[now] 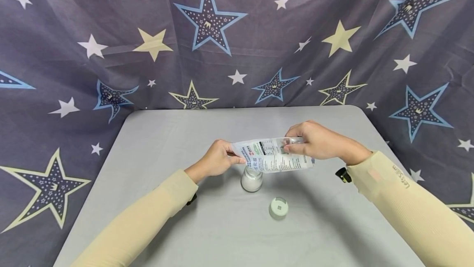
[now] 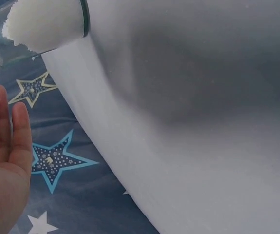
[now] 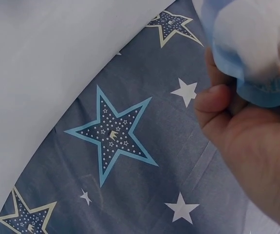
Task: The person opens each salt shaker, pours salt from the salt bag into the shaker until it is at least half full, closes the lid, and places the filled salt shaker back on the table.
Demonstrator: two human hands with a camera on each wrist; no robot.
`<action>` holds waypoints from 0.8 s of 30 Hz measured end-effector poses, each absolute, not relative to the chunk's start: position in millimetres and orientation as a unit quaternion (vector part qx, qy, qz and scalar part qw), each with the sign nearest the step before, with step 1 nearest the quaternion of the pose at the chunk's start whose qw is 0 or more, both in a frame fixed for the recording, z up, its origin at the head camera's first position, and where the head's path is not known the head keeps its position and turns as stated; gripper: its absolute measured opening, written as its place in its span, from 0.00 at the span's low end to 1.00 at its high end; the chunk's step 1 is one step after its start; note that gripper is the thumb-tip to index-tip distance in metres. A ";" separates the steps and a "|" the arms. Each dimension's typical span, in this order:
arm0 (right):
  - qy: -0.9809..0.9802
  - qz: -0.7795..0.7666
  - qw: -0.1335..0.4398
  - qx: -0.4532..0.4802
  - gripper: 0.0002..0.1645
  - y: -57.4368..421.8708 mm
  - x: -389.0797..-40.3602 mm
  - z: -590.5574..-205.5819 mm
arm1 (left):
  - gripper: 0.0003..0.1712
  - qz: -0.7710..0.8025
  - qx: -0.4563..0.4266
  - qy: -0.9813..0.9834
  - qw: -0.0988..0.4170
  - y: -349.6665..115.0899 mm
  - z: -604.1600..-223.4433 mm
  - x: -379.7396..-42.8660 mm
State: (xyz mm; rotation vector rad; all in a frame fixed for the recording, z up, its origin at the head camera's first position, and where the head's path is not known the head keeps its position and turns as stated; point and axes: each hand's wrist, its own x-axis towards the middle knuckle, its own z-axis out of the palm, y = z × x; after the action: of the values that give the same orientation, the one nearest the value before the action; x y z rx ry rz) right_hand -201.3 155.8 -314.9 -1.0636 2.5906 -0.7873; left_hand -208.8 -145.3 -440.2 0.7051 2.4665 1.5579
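White printed plastic bag held above a clear glass jar of white grains
The left hand pinches the bag's left end, the right hand grips its right; the bag hides the jar's mouth from the head camera. A round pale-green lid lies near the jar on the light-grey worktop, before a dark star-printed cloth.

I see the left arm and right arm stretched in from the head view's lower corners; the left grip pinches near centre, the right grip clasps further right.
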 end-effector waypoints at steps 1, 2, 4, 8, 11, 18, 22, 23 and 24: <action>0.884 -0.269 0.117 -0.364 0.03 156.0 -201.5 -314.8 | 0.03 0.518 0.236 0.819 0.069 -145.3 -440.6 -208.8; 0.884 -0.268 0.117 -0.364 0.03 156.3 -201.6 -315.1 | 0.03 0.519 0.237 0.818 0.069 -145.3 -441.0 -208.7; 0.885 -0.266 0.117 -0.364 0.02 156.6 -202.1 -315.9 | 0.03 0.520 0.237 0.818 0.069 -145.3 -441.5 -208.9; 0.885 -0.263 0.116 -0.367 0.02 156.7 -202.9 -316.4 | 0.03 0.521 0.236 0.818 0.070 -145.7 -441.5 -209.2; 0.885 -0.261 0.114 -0.368 0.02 156.4 -203.1 -316.2 | 0.03 0.522 0.236 0.817 0.072 -146.2 -441.1 -209.6; 0.884 -0.265 0.115 -0.367 0.02 155.7 -202.6 -314.2 | 0.04 0.522 0.243 0.815 0.065 -146.5 -441.9 -210.7; 0.885 -0.266 0.116 -0.365 0.02 155.5 -202.2 -313.0 | 0.04 0.523 0.239 0.816 0.066 -146.1 -440.9 -210.7; 0.885 -0.265 0.116 -0.365 0.02 155.5 -202.2 -313.2 | 0.04 0.523 0.238 0.816 0.067 -146.1 -440.7 -210.7; 0.885 -0.264 0.115 -0.365 0.02 155.7 -202.3 -313.3 | 0.04 0.523 0.238 0.816 0.068 -145.9 -440.5 -210.6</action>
State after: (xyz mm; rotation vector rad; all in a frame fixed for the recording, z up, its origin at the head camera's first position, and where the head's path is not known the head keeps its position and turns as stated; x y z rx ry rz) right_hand -202.3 155.7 -313.3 -1.0701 2.5940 -0.7741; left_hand -210.6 -145.9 -440.5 0.7159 2.4573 1.5755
